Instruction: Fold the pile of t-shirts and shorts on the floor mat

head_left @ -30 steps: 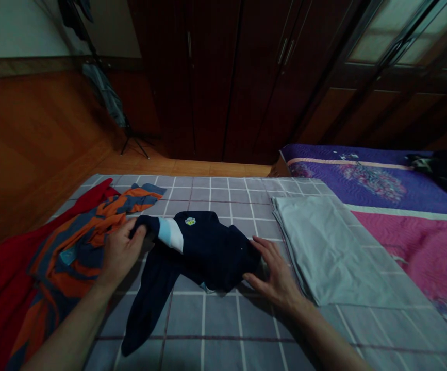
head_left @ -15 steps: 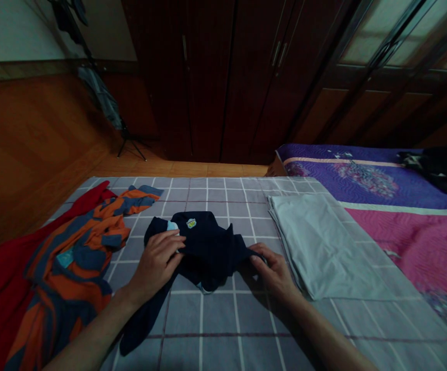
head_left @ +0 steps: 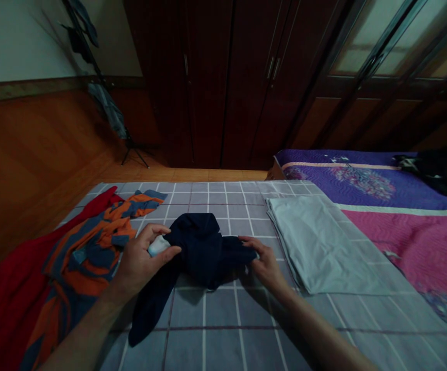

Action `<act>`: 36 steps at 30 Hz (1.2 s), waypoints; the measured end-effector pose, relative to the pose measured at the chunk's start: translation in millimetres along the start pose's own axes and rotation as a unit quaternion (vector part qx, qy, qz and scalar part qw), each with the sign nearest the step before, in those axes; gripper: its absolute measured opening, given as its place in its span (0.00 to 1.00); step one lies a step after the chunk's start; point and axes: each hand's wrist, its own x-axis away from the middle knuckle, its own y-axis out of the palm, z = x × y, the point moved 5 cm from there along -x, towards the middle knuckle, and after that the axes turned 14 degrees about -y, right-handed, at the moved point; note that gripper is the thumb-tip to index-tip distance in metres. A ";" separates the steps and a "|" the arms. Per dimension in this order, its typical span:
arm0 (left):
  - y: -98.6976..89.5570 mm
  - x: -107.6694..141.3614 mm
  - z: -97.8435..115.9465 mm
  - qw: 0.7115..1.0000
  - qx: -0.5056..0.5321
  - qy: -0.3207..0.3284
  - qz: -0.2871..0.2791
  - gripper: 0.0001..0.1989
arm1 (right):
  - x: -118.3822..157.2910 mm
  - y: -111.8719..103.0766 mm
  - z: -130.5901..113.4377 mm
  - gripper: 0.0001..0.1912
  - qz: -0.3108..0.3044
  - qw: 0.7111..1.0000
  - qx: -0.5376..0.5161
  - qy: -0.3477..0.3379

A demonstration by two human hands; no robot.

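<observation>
A dark navy garment (head_left: pixel 202 247) lies bunched on the grey checked cloth, one long leg or sleeve trailing toward me at the left; its exact kind is hidden by the folds. My left hand (head_left: pixel 142 257) grips its left end, with a light blue and white patch showing between thumb and fingers. At the opposite end, my right hand (head_left: pixel 264 263) pinches the navy fabric between thumb and fingers. The fabric between the two hands is crumpled and partly lifted.
Left of me lie an orange and grey striped garment (head_left: pixel 92 257) and a red cloth (head_left: pixel 18 268). A folded pale grey cloth (head_left: pixel 324 247) rests at the right. Beyond are a purple and pink bedspread (head_left: pixel 412 226), a dark wardrobe (head_left: pixel 215 93) and a clothes stand (head_left: pixel 109 111).
My left hand has turned and now grips the garment's edge instead of lying over it. The garment has bunched and its small badge is out of sight. My right hand still holds its end.
</observation>
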 end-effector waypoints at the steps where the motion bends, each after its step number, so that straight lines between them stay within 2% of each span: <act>1: -1.0 -1.5 0.0 0.999 -0.047 0.005 -0.016 0.22 | -6.3 -5.5 -0.9 0.06 0.019 1.000 -0.013 0.022; 4: -1.3 -4.9 -2.3 0.981 -0.175 0.011 -0.079 0.32 | -34.3 -12.4 -10.6 0.11 0.036 0.998 -0.025 0.045; 7: 0.0 -8.3 -8.7 0.964 -0.229 0.012 -0.131 0.35 | -71.7 0.8 -19.8 0.12 0.042 0.998 -0.023 0.049; 11: 1.4 -19.0 -31.7 0.960 -0.193 -0.004 -0.200 0.31 | -119.6 40.0 -20.9 0.10 0.025 0.999 0.006 0.041; 13: -1.2 -29.4 -50.6 0.965 -0.152 -0.021 -0.212 0.23 | -133.2 54.6 -16.7 0.11 0.018 0.999 0.032 0.037; 15: -10.4 -44.8 -73.4 0.981 -0.104 -0.053 -0.153 0.15 | -135.6 58.7 -11.0 0.20 0.026 0.997 0.070 0.033; 17: -23.7 -59.8 -96.8 0.993 -0.051 -0.093 -0.044 0.16 | -126.6 54.7 -5.2 0.25 0.038 0.993 0.111 0.032; 19: -32.3 -69.7 -115.2 0.992 -0.010 -0.117 0.039 0.19 | -109.2 49.5 0.7 0.23 0.031 0.989 0.139 0.036; 20: -33.6 -72.9 -121.1 0.991 0.000 -0.121 0.060 0.20 | -98.9 48.1 3.6 0.21 0.019 0.988 0.148 0.039; 23: -29.2 -76.0 -126.0 0.991 0.010 -0.115 0.063 0.21 | -70.4 50.6 11.9 0.18 -0.023 0.985 0.164 0.049; 26: -21.2 -71.6 -117.9 0.995 -0.020 -0.090 0.032 0.21 | -57.8 57.8 20.2 0.17 -0.040 0.982 0.176 0.058; 30: -17.5 -63.5 -106.2 0.988 -0.140 -0.065 0.022 0.16 | -66.2 66.0 29.2 0.11 -0.034 0.981 0.180 0.070; 32: -21.5 -61.5 -102.0 0.986 -0.151 -0.060 0.034 0.13 | -72.2 68.2 29.0 0.09 -0.020 0.983 0.167 0.070; 36: -38.0 -62.4 -93.5 0.982 -0.161 -0.051 0.084 0.14 | -75.8 66.8 8.7 0.12 0.024 0.993 0.106 0.037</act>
